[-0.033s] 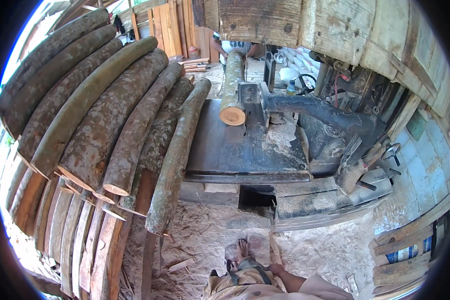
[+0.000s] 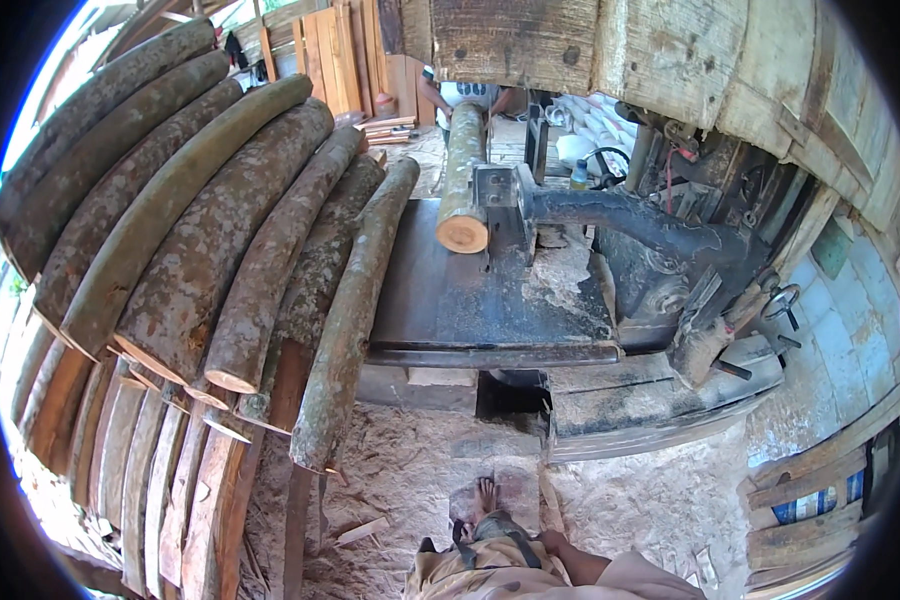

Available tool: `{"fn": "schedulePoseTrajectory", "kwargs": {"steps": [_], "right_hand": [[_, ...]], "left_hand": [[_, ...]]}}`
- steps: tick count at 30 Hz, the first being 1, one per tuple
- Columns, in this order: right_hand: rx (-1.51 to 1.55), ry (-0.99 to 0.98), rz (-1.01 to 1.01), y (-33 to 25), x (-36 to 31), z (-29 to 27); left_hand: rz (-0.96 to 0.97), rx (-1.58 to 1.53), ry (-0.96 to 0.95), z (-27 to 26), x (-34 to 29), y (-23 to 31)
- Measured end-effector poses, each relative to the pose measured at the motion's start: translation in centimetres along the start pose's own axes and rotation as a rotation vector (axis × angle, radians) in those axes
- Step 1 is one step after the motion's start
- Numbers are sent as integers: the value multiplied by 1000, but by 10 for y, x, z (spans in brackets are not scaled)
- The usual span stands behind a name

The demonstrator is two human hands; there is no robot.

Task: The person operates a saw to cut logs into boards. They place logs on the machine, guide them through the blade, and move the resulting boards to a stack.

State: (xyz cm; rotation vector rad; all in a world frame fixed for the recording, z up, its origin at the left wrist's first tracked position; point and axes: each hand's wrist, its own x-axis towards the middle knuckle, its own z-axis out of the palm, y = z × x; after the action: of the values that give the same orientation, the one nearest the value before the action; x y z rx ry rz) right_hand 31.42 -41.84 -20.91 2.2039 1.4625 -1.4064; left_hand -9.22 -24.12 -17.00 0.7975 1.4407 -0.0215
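Note:
My right forearm (image 2: pixel 582 567) lies bent across my body at the lower edge, coming out of a beige sleeve. Its hand end is beside my clothing, and the fingers cannot be made out. My left hand does not show. Ahead of me a bark-covered log (image 2: pixel 463 180) rests lengthwise on the dark saw table (image 2: pixel 440 300), its pale cut end toward me. Beside that log is the metal guide (image 2: pixel 495 187) of a large saw machine (image 2: pixel 650 220). At the log's far end stands another person (image 2: pixel 469 93), arms lowered beside it; the log hides their hands.
Bark-covered logs (image 2: pixel 225 230) are stacked at left, above split timber pieces (image 2: pixel 160 470). One thin log (image 2: pixel 355 320) leans close to the table's left edge. A dark opening (image 2: pixel 513 396) is below the table front. Wooden boards (image 2: pixel 610 50) hang overhead. Sawdust (image 2: pixel 640 500) covers the floor.

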Motion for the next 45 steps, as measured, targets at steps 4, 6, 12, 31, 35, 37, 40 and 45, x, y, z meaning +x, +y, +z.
{"fn": "schedulePoseTrajectory", "kwargs": {"steps": [4, 6, 12, 31, 35, 37, 40, 45], "right_hand": [[443, 169, 198, 19, 16, 45], [593, 229, 230, 19, 18, 43], [361, 239, 83, 20, 49, -3], [1249, 885, -117, -76, 133, -394], [1210, 873, -19, -94, 148, -421], [1221, 685, -48, -101, 153, -407], [1654, 383, -169, -96, 157, -377], [1963, 96, -379, -120, 116, -344]], "left_hand": [[-30, 62, -21, -6, 1, -4], [-29, 89, -40, -10, 7, -1], [161, 120, -133, -21, 56, 48], [747, -98, 161, 152, 89, 499], [387, -41, -77, 147, 108, 529], [294, -14, -211, 141, 121, 518], [285, -154, -535, 158, 98, 501], [334, -232, -594, 153, 65, 450]]}}
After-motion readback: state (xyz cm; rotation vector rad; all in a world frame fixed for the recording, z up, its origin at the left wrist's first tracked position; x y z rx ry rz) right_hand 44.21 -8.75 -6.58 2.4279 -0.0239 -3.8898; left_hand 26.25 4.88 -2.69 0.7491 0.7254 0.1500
